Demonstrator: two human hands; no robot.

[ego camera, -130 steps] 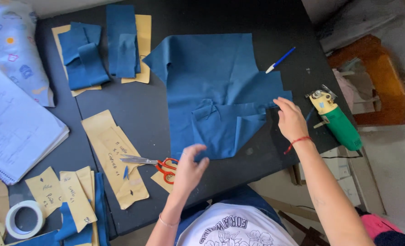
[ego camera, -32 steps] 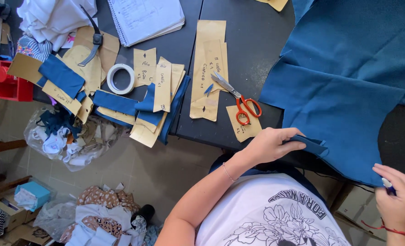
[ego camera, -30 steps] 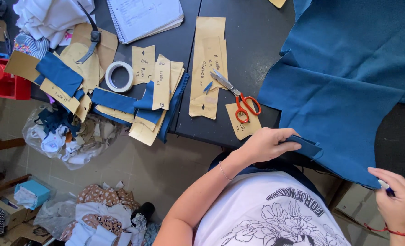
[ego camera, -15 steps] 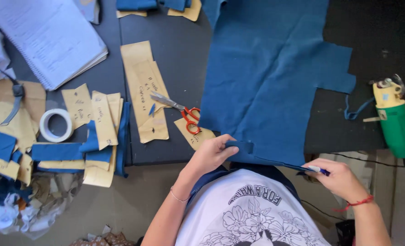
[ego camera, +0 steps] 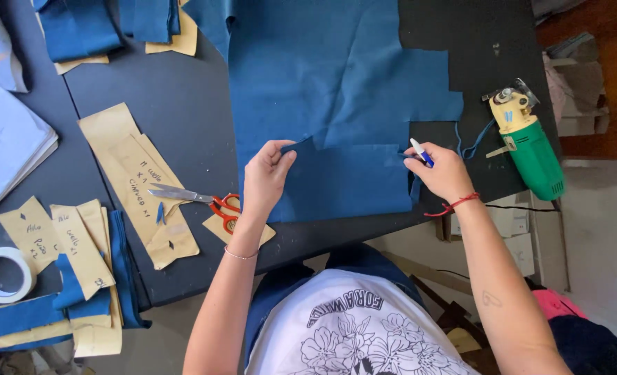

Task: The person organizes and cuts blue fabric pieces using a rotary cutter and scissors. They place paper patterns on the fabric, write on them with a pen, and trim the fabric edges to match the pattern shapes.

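Both arms bare from shoulder down; no sleeves seen on forearms. Left hand [ego camera: 265, 178]: thin bracelet worn at wrist, fine band, pale metallic look. Right hand [ego camera: 442, 173]: red cord bracelet tied at wrist, loose end seen trailing. Small dark tattoo noted on right forearm, outline only, shape not resolved. White T-shirt [ego camera: 350, 333] worn, black line print of flowers across chest with arched lettering above. Dark blue garment noted over lap below shirt hem.
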